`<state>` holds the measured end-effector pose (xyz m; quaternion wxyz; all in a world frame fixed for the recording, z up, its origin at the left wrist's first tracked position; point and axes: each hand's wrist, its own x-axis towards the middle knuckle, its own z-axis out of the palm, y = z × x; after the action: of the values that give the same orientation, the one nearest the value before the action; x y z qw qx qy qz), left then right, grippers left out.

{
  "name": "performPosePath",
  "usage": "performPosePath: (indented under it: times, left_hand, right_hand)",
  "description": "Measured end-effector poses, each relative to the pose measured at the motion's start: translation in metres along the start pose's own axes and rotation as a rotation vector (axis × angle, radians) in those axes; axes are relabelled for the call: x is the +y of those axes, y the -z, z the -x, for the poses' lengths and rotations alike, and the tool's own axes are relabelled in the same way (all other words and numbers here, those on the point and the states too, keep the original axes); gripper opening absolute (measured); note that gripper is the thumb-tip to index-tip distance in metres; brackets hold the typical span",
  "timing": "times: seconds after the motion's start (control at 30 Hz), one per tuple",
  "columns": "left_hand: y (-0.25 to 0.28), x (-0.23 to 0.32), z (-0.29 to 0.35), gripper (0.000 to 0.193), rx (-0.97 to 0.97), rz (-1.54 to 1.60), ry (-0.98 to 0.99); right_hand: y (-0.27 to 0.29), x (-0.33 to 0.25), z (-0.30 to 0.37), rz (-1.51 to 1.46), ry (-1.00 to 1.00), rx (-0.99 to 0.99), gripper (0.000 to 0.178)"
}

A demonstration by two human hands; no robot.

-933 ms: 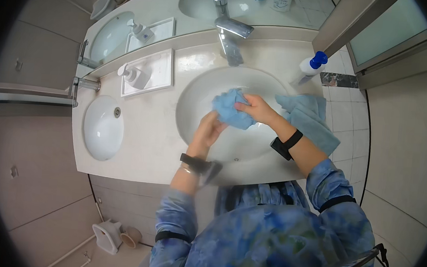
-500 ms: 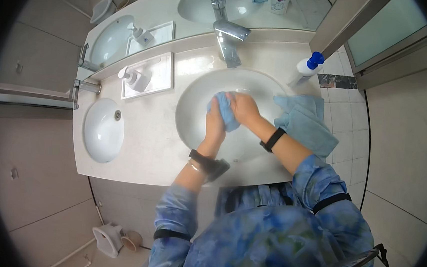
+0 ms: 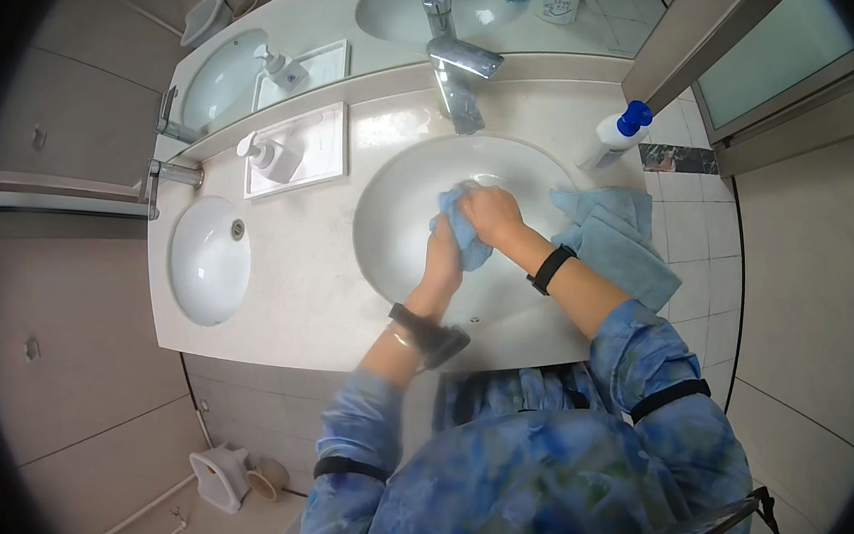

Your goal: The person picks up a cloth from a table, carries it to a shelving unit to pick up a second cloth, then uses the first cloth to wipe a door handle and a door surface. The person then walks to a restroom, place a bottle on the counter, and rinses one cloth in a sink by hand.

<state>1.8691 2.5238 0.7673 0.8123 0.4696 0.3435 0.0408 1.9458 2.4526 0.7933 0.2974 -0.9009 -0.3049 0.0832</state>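
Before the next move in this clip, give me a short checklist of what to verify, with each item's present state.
1. Both hands on the blue cloth: ok; left hand and right hand grip it together.
2. Cloth inside the sink basin: ok.
3. Water off at the tap: cannot tell; no stream is visible.
4. Spare folded blue cloth out of the basin: ok, on the counter to the right.
5. Spray bottle upright and clear of the hands: ok.
6. Basin surface clean: cannot tell.
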Motion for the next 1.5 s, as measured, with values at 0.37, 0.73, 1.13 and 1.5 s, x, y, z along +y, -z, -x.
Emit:
performPosePath:
  times: [0.37, 0.73, 1.13, 1.5]
  left_hand:
    - [-0.005, 0.028, 0.008, 0.051, -0.108, 0.047, 0.131]
    - [0.017, 0.016, -0.025, 0.043, -0.125, 0.042, 0.044]
    - [0.018, 0.045, 0.000, 0.043, -0.283, 0.429, 0.091]
    - [-0.007, 0.041, 0.004, 0.060, -0.314, 0.418, -0.071]
  right_hand:
    - [0.002, 0.013, 0.001, -0.066, -0.081, 0.011, 0.049]
    - [0.012, -0.019, 0.013, -0.031, 0.032, -0.025, 0.048]
    - [0.031, 0.064, -0.014, -1.511, -0.419, -0.565, 0.028]
    - [0.009, 0.013, 0.017, -1.506, -0.342, -0.159, 0.033]
